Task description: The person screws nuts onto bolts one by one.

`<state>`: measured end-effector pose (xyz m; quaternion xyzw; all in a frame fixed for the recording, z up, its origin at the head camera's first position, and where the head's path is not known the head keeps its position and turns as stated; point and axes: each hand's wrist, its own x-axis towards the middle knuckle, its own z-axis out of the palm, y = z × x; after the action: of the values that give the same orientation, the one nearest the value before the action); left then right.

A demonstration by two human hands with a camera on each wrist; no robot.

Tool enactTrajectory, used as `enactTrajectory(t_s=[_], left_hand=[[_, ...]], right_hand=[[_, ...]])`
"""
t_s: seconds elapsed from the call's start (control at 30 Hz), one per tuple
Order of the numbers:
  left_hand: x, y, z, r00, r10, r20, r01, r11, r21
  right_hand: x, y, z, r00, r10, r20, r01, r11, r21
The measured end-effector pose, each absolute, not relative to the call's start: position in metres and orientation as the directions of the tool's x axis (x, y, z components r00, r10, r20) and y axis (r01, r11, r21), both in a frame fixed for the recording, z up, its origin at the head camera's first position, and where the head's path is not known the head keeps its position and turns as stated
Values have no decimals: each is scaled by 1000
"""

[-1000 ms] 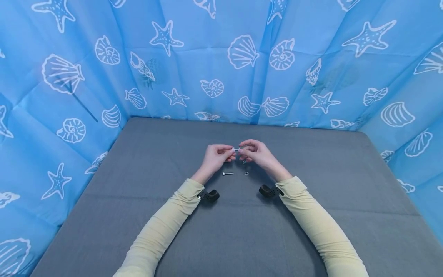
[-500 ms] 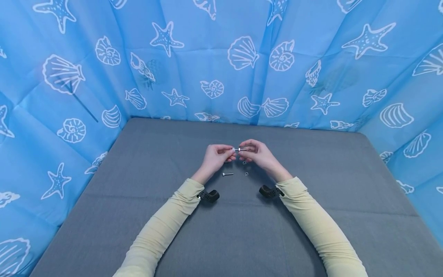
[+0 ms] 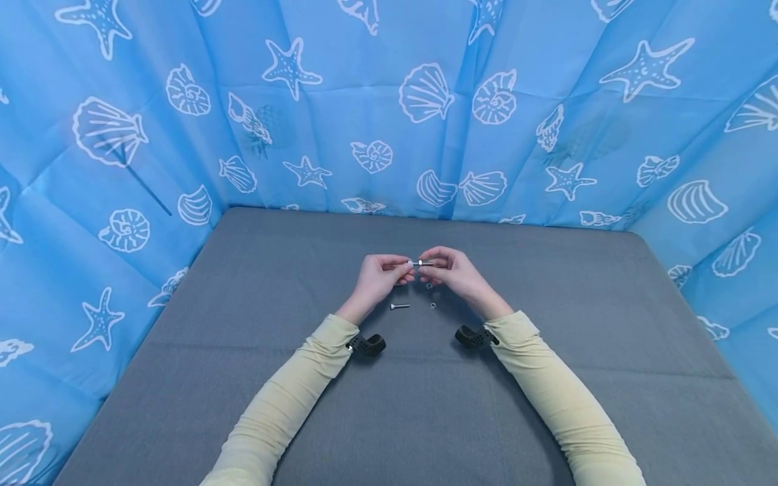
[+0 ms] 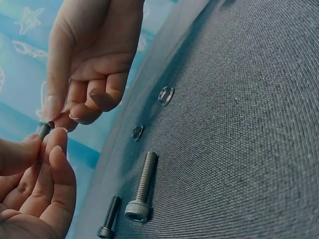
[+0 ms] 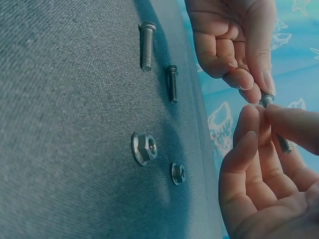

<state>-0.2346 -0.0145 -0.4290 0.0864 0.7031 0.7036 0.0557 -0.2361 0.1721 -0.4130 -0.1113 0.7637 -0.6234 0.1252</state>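
Note:
My left hand (image 3: 378,277) pinches one end of a metal bolt (image 3: 415,262), which lies sideways between both hands above the table. On the bolt's shank shows a nut (image 3: 420,262). The right hand (image 3: 454,271) has thumb and forefinger at this nut, pinching it, its other fingers curled below. In the right wrist view, the bolt's threaded end (image 5: 285,144) sticks out past the right fingertips. Its head is mostly hidden in the left fingers. Below the hands lie a larger socket-head bolt (image 4: 143,189) and a smaller one (image 4: 109,216).
Two flange nuts, a larger one (image 5: 144,148) and a smaller one (image 5: 178,174), lie near the loose bolts on the grey cloth-covered table (image 3: 401,405). A blue curtain (image 3: 389,108) with shell prints stands behind the table and at both sides.
The right thumb and forefinger have shifted slightly at the bolt, so the nut shows more plainly than a second ago. The left hand and the loose parts have stayed in place.

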Motion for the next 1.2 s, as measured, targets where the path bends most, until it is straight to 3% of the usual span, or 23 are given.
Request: enactTrajectory(t_s=[0.27, 0.5, 0.67, 0.93, 1.2], left_hand=[[-234, -15, -430, -978, 202, 52, 51, -9, 999], [-233, -16, -429, -978, 204, 47, 49, 5, 999], [-233, -17, -430, -977, 202, 62, 64, 6, 998], [-233, -19, -430, -978, 204, 44, 49, 21, 999], [-233, -20, -429, -978, 200, 54, 59, 22, 998]], right_hand=[[-236, 170, -412, -942, -310, -126, 53, 235, -970], [-237, 172, -413, -939, -336, -75, 10, 191, -981], [-238, 171, -413, -935, -328, -135, 50, 254, -966], [-236, 170, -411, -930, -354, -102, 29, 204, -979], [-237, 168, -412, -935, -320, -156, 79, 239, -968]])
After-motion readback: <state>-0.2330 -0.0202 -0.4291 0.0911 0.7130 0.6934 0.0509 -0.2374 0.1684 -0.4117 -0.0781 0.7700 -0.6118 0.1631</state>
